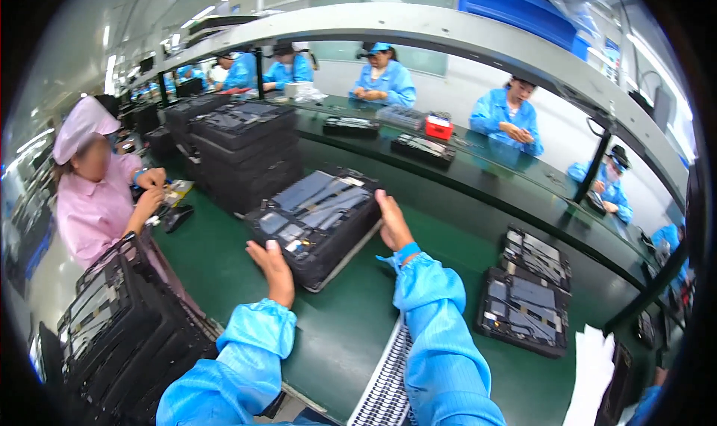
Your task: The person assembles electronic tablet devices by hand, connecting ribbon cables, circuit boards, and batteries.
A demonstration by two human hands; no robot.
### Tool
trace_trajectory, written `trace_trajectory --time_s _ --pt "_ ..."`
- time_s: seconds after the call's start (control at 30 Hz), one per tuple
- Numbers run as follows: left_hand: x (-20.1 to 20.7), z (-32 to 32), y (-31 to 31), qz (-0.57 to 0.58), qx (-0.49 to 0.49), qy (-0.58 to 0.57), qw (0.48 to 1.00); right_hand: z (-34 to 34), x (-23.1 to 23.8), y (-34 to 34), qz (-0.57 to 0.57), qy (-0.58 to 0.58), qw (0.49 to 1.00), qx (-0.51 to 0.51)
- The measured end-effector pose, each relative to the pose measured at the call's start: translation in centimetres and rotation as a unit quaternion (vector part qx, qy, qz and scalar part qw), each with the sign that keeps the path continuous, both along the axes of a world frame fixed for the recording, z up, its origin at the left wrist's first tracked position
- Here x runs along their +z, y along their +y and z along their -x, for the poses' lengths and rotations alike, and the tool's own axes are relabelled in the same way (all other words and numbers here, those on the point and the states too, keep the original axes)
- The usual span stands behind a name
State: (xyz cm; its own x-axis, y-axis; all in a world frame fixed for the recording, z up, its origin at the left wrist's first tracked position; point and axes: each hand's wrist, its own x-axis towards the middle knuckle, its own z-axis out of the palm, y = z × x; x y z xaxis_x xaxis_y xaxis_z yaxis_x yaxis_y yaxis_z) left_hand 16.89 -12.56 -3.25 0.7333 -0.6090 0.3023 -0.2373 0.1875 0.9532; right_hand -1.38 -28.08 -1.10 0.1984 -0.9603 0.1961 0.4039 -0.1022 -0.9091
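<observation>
Between both hands I hold a thick stack of black trays [337, 245], tilted slightly over the green bench. Grey flat panels with thin strips and small parts lie in its top tray. My left hand [274, 271] presses the near left side, its thumb up beside the edge. At the right end, my right hand [393, 221] has its fingers along the side; the fingertips under the stack are hidden. A taller stack of black trays [246, 153] stands just behind on the left.
Two loaded black trays [523, 306] lie on the right of the green bench [328, 344]. Another black pile [134, 336] stands at the lower left, near a person in pink [97, 194]. A metal shelf beam [418, 34] crosses above; people in blue work beyond it.
</observation>
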Motion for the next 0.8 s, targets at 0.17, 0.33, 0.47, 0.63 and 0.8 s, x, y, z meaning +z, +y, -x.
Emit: trace_trajectory --time_s 0.17,0.33,0.47,0.63,0.8 --pt "1.5 5.9 7.0 0.305 -0.147 -0.361 0.869 4.2 9.4 8.5 -0.011 0.198 0.976 -0.089" --pt "3.8 11.4 10.5 0.142 -0.545 -0.514 0.648 18.3 13.3 13.7 0.115 0.259 0.929 -0.237" --pt "8.2 15.7 7.7 0.249 -0.494 -0.419 0.72 32.0 9.9 19.5 0.064 0.414 0.817 -0.397" --pt "7.8 22.8 -2.4 0.152 -0.507 -0.408 0.744 45.0 2.9 21.8 -0.093 0.46 0.737 -0.486" --pt "0.7 28.6 -13.7 0.008 -0.511 -0.35 0.785 46.5 0.7 15.8 -0.173 0.5 0.715 -0.458"
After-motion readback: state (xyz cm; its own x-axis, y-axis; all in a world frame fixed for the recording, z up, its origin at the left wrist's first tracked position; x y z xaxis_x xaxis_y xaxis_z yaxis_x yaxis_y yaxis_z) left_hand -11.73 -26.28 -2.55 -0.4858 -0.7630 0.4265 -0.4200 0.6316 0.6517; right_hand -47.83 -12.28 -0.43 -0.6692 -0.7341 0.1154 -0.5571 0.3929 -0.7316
